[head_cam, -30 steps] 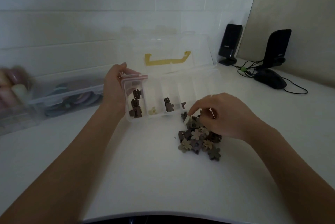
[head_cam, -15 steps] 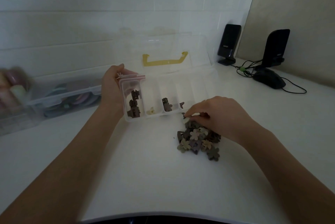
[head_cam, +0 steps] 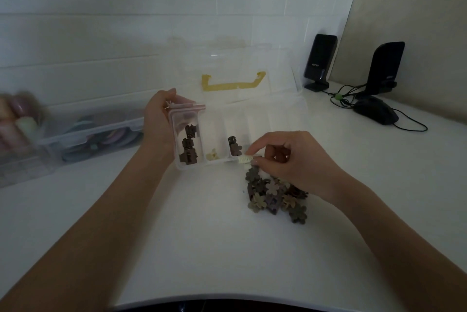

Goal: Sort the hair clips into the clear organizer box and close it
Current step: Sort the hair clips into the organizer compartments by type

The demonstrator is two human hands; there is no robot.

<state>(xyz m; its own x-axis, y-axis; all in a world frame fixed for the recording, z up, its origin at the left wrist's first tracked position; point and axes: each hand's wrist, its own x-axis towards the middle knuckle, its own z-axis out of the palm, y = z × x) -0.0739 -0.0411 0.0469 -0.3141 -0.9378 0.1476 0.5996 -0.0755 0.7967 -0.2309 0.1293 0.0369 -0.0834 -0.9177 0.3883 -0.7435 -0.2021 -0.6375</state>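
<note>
1. The right hand [head_cam: 290, 160] pinches a cream hair clip [head_cam: 244, 159] between thumb and fingertips, just beside the near rim of the organizer box [head_cam: 255, 119].
2. The left hand [head_cam: 158, 125] grips the box's left end, fingers curled round it.
3. The box stands near the counter's [head_cam: 202, 248] back edge with its lid [head_cam: 235, 74] up; brown clips [head_cam: 188, 146] lie in its left compartment.
4. A pile of flower clips [head_cam: 274, 194] sits on the counter under the right hand.
</note>
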